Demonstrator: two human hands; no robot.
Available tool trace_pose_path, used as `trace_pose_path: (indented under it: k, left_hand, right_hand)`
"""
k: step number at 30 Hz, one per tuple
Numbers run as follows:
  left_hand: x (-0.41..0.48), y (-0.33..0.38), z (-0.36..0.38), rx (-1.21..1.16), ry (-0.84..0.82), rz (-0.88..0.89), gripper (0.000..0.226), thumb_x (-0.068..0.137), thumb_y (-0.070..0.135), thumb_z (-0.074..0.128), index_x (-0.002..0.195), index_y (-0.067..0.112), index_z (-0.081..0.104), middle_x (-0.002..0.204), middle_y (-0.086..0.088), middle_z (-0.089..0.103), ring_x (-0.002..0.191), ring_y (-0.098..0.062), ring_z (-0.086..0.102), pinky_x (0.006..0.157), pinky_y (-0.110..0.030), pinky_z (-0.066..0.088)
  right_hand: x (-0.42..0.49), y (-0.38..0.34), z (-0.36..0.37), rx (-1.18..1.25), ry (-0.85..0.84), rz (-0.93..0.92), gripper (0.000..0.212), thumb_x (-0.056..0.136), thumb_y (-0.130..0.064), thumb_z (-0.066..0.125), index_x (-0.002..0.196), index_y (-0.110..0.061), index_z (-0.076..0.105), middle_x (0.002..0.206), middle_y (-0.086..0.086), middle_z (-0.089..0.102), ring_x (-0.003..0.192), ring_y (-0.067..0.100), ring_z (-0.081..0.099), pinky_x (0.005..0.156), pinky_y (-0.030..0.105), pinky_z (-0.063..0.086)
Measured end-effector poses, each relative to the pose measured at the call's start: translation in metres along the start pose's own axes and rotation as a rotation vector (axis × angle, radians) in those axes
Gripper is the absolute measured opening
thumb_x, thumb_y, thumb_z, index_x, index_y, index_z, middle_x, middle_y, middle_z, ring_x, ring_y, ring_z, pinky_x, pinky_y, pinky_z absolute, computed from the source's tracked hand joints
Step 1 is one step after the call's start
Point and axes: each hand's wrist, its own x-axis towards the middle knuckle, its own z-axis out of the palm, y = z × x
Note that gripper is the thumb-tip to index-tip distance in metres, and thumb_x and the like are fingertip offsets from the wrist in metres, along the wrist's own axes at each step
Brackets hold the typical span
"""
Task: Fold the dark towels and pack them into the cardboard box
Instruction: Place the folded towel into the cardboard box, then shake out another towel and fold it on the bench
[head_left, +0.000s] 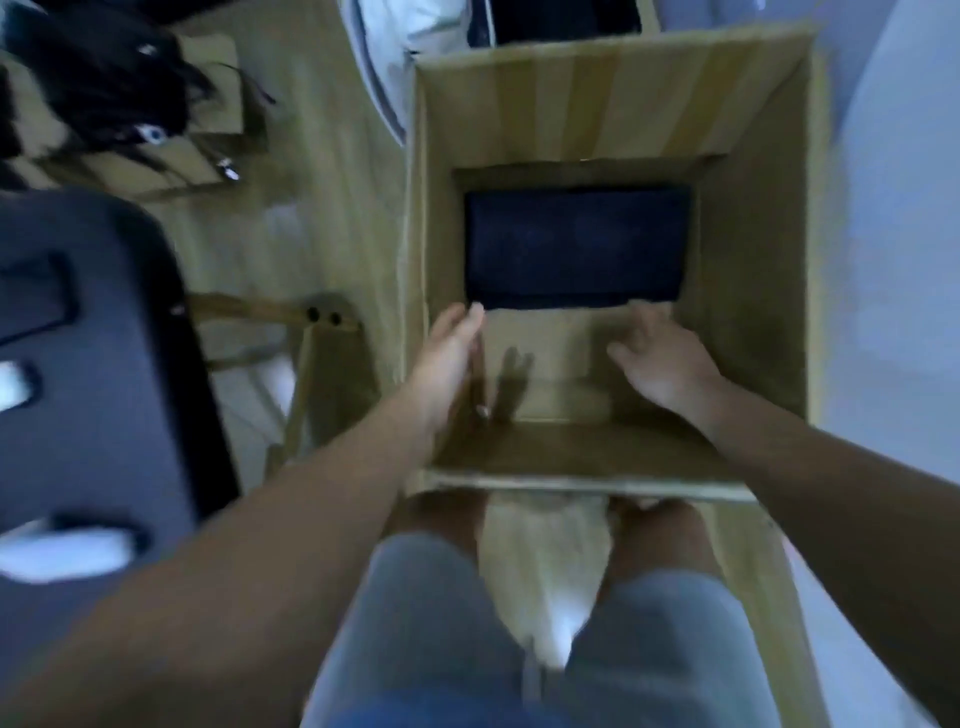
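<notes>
A tall open cardboard box (748, 270) stands on the floor right in front of me. A folded dark towel (574, 247) lies flat on the far half of its bottom. Both my arms reach down into the box. My left hand (449, 345) hangs by the left inner wall, fingers straight, its tips near the towel's near left corner. My right hand (662, 353) hovers with fingers spread just short of the towel's near right edge. Neither hand holds anything. The picture is blurred by motion.
A dark blue surface (88, 364) with white patches fills the left side. A wooden stool or frame (306, 358) stands left of the box on the wood floor. Dark clothing (98, 83) lies at the far left, white fabric (415, 41) behind the box.
</notes>
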Motion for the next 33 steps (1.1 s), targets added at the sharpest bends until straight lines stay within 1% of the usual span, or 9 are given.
trace_pose_path:
  k: [2, 4, 7, 11, 13, 17, 21, 28, 33]
  left_hand:
    - [-0.031, 0.026, -0.034, 0.157, 0.042, 0.091, 0.066, 0.094, 0.058, 0.055, 0.152, 0.033, 0.035, 0.152, 0.006, 0.044, 0.134, -0.019, 0.048, 0.111, -0.039, 0.037]
    - [-0.075, 0.040, -0.064, 0.339, 0.099, 0.195, 0.075, 0.089, 0.067, 0.056, 0.153, 0.035, 0.033, 0.157, 0.006, 0.040, 0.142, -0.021, 0.041, 0.115, -0.040, 0.034]
    - [-0.146, 0.045, -0.088, 0.481, 0.241, 0.382, 0.077, 0.091, 0.065, 0.055, 0.156, 0.034, 0.028, 0.162, 0.005, 0.031, 0.148, -0.022, 0.032, 0.120, -0.041, 0.028]
    - [-0.258, -0.004, -0.109, 0.565, 0.483, 0.533, 0.070, 0.097, 0.055, 0.052, 0.157, 0.027, 0.028, 0.164, 0.004, 0.026, 0.150, -0.017, 0.024, 0.118, -0.032, 0.023]
    - [-0.313, -0.054, -0.126, 0.509, 0.608, 0.498, 0.069, 0.097, 0.053, 0.052, 0.156, 0.024, 0.031, 0.163, 0.003, 0.028, 0.150, -0.017, 0.025, 0.119, -0.032, 0.023]
    - [-0.418, -0.174, -0.141, 0.307, 0.823, 0.301, 0.068, 0.096, 0.050, 0.056, 0.153, 0.019, 0.035, 0.159, -0.002, 0.036, 0.146, -0.021, 0.035, 0.118, -0.037, 0.031]
    - [-0.512, -0.272, -0.145, 0.161, 1.063, 0.148, 0.065, 0.098, 0.046, 0.055, 0.152, 0.015, 0.036, 0.158, -0.002, 0.038, 0.144, -0.021, 0.037, 0.116, -0.032, 0.029]
    - [-0.649, -0.450, -0.142, 0.007, 1.350, 0.015, 0.065, 0.098, 0.044, 0.056, 0.152, 0.015, 0.037, 0.159, -0.001, 0.037, 0.147, -0.018, 0.033, 0.119, -0.034, 0.027]
    - [-0.737, -0.620, -0.095, -0.123, 1.469, -0.097, 0.054, 0.096, 0.040, 0.060, 0.144, 0.018, 0.048, 0.153, 0.001, 0.044, 0.143, -0.017, 0.039, 0.118, -0.040, 0.031]
  right_hand:
    - [-0.029, -0.019, -0.016, -0.071, 0.021, -0.087, 0.071, 0.100, -0.034, 0.051, 0.158, -0.024, 0.011, 0.139, 0.010, 0.054, 0.107, 0.028, 0.061, 0.084, 0.035, 0.050]
    - [-0.063, -0.040, -0.036, -0.166, 0.025, -0.170, 0.076, 0.098, -0.041, 0.053, 0.158, -0.025, 0.009, 0.147, 0.008, 0.047, 0.114, 0.027, 0.058, 0.086, 0.038, 0.052]
    - [-0.092, -0.078, -0.061, -0.369, 0.051, -0.345, 0.080, 0.096, -0.050, 0.054, 0.158, -0.025, 0.011, 0.163, 0.000, 0.020, 0.143, 0.025, 0.033, 0.108, 0.036, 0.039]
    - [-0.147, -0.137, -0.056, -0.643, 0.000, -0.621, 0.078, 0.095, -0.045, 0.056, 0.157, -0.018, 0.017, 0.161, 0.007, 0.023, 0.145, 0.027, 0.028, 0.113, 0.035, 0.030]
    - [-0.184, -0.159, -0.038, -0.725, -0.021, -0.717, 0.077, 0.094, -0.044, 0.057, 0.156, -0.018, 0.019, 0.161, 0.009, 0.023, 0.144, 0.028, 0.029, 0.113, 0.035, 0.030]
    - [-0.265, -0.190, 0.027, -0.793, -0.051, -0.990, 0.072, 0.092, -0.037, 0.061, 0.153, -0.018, 0.029, 0.156, 0.012, 0.033, 0.141, 0.029, 0.034, 0.115, 0.038, 0.032]
    - [-0.366, -0.195, 0.121, -0.913, -0.191, -1.265, 0.068, 0.091, -0.035, 0.061, 0.150, -0.017, 0.033, 0.152, 0.010, 0.038, 0.140, 0.028, 0.035, 0.113, 0.037, 0.033]
    - [-0.552, -0.157, 0.273, -1.111, -0.373, -1.651, 0.068, 0.095, -0.039, 0.055, 0.154, -0.027, 0.023, 0.160, 0.000, 0.024, 0.149, 0.020, 0.016, 0.114, 0.042, 0.033]
    - [-0.671, -0.083, 0.397, -1.241, -0.506, -1.774, 0.065, 0.093, -0.034, 0.055, 0.152, -0.027, 0.027, 0.156, 0.000, 0.033, 0.146, 0.021, 0.024, 0.113, 0.041, 0.035]
